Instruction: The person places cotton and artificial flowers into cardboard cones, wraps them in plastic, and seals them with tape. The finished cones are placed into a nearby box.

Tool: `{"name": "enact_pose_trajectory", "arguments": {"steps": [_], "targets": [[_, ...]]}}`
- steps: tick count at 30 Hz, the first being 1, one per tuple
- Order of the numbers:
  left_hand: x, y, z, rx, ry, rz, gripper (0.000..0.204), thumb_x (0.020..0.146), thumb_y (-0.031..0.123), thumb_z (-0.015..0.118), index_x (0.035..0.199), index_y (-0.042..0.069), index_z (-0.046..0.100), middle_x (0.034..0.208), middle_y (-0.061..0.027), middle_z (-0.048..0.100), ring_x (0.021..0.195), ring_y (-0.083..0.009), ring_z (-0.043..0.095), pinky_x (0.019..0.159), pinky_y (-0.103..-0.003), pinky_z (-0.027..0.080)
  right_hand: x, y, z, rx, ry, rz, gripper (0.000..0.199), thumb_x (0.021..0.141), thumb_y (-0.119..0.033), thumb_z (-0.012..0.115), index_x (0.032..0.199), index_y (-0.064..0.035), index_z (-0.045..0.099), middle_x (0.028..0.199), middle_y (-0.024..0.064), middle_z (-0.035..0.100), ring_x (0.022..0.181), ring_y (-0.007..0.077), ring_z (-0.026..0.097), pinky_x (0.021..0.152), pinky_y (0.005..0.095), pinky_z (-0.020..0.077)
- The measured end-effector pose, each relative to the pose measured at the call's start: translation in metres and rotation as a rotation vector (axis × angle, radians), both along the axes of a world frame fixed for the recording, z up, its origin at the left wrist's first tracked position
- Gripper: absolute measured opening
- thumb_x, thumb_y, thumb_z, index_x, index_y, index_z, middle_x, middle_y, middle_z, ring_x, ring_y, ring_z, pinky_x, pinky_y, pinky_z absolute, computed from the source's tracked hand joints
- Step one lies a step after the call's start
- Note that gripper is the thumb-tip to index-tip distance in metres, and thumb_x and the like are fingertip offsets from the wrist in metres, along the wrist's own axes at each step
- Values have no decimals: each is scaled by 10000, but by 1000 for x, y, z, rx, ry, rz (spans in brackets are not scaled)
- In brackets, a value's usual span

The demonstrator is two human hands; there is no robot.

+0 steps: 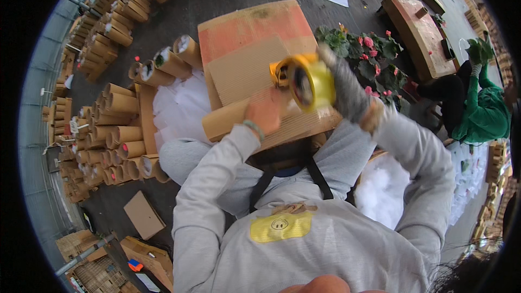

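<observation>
Cardboard tube [223, 121] is lying on its side over corrugated board [244, 73], which is covering part of a large carton [239, 30] in front of the seated wearer. Orientation: long axis is running approx. L-R, w/ R end slanting slightly away from the torso. L end is showing; R end is hiding behind hand & tape.

L hand [266, 111] (bare): touching the tube from above, over its R portion. Fingers are blurring; can't tell whether they're clenching or merely resting. Ref. these fingers, the tube is lying directly underneath and extending L.

R hand [347, 89] (grey glove): grasping tape dispenser [321, 84], orange frame w/ yellow roll. Dispenser is hanging over the tube's R end, just beside L fingers. Tape-to-tube contact: can't tell from where I'm standing.

Key relation: L hand is sitting nearer the tube; R hand is standing off past its R end, w/ the dispenser bridging the gap betw. hands, roughly in line w/ the long axis.

Surroundings: white packing sheets [182, 108] are lying L of carton; pink-flowered plants [374, 65] are standing to R; co-worker [483, 114] in green is sitting farther R.
</observation>
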State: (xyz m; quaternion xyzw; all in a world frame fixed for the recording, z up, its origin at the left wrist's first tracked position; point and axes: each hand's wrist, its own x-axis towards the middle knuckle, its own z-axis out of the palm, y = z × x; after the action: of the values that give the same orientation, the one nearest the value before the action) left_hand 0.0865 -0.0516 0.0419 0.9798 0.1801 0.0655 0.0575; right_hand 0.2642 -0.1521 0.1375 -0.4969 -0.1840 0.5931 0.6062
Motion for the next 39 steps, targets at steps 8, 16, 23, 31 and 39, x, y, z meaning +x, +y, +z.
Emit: {"name": "enact_pose_trajectory", "arguments": {"steps": [8,16,23,31,39], "targets": [[51,93,-15,-504,302,-31,959,528,381,834,1298,37,378,1102,-199,580,1043,-358,560,858,-432,457,-56,-115,-30,-252,-143,22,485,848,-342,660,1174,-12,520,906,50,621,744,128,617,647,264,516],[54,83,-10,-533,336,-38,1035,557,354,816,1425,185,278,1083,-227,557,1014,-396,552,879,-432,445,-30,-49,-67,-392,-615,272,536,829,-314,674,1206,20,492,849,96,645,733,189,636,633,318,513],[52,97,-12,-605,311,-54,954,557,330,812,1363,108,352,1181,-195,543,1092,-354,525,901,-419,432,13,-84,-67,-554,-426,127,458,831,-336,680,1107,3,544,864,97,629,762,152,606,667,294,495],[37,145,-1,-783,201,-126,886,527,303,830,1275,44,431,1177,-177,568,1111,-312,530,939,-365,413,68,22,-222,-638,-1526,234,654,766,-375,696,1236,-24,406,1011,261,597,945,412,582,815,465,459],[-139,260,97,89,531,524,1010,550,363,807,1404,147,312,1197,-190,503,1076,-363,544,902,-414,453,43,41,-168,-22,-1796,21,435,771,-202,654,1171,-79,534,1057,135,619,1004,360,552,866,442,430]]}}
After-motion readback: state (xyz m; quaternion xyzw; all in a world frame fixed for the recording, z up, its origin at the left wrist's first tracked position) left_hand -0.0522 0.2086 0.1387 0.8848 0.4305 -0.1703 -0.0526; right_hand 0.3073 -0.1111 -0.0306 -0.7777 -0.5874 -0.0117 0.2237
